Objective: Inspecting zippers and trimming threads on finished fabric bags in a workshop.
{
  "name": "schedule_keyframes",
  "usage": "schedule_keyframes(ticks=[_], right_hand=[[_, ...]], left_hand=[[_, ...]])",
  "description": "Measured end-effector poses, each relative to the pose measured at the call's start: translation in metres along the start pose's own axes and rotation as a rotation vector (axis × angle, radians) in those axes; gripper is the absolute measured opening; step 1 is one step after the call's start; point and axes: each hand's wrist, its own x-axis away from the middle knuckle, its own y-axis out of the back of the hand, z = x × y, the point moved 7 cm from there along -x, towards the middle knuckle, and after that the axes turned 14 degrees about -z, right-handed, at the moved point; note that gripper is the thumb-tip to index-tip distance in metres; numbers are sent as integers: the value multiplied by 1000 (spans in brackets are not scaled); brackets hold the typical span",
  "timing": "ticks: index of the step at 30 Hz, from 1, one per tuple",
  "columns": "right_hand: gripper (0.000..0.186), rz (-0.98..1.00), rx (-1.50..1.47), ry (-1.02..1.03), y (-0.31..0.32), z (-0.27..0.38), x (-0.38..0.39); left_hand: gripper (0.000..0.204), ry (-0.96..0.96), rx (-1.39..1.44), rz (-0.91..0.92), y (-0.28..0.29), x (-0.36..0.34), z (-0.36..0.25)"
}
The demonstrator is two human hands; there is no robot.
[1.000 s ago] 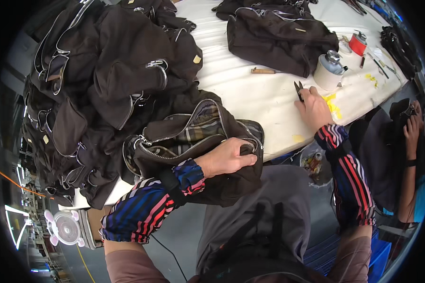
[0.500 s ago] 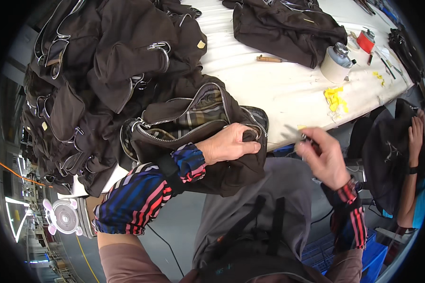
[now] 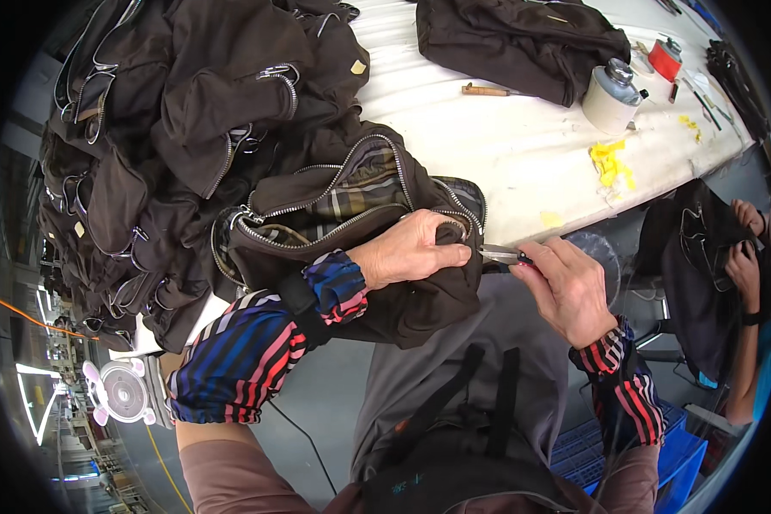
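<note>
A dark brown bag (image 3: 317,244) with silver zippers and a plaid lining lies at the table's front edge, its zipped top gaping. Pinching the fabric beside the zipper at the bag's right end is my left hand (image 3: 411,248), fingers closed. My right hand (image 3: 570,287) grips a pair of thread snips (image 3: 504,254). The metal blades point left and reach the bag's right edge, close to my left fingertips. Whether the blade tips touch the fabric, I cannot tell.
A large heap of dark bags (image 3: 223,77) fills the table's left. Another dark bag (image 3: 522,43), a wooden-handled tool (image 3: 486,90), a white can (image 3: 610,98), a red can (image 3: 665,60) and yellow scraps (image 3: 608,163) lie farther back. A co-worker's hands (image 3: 745,265) hold a dark bag at right.
My right hand has moved left and slightly down, bringing the snips' blades to the bag's edge. My left hand keeps its pinch. At right, a second co-worker's hand has come into view.
</note>
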Motion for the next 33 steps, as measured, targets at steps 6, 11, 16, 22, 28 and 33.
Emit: schedule_keyframes(ticks=[6,11,16,22,28,33], right_hand=[[21,4,4,23,-3,0,0],[24,14,107,143,-1,11,-5],[27,81,178,238,0,16,-13],[26,165,196,316,-3,20,-14],[20,19,81,61,-12,4,10],[19,-65,-45,-60,-14,-6,18]], left_hand=[[22,-43,-30,-14,0,2,-6],[22,-51,-91,-14,0,4,-11],[23,-135,-195,-34,0,4,-15],[22,-100,-211,-43,0,4,-12],[21,-80,-148,-19,0,3,-13],[24,-2,-101,-27,0,6,-18]])
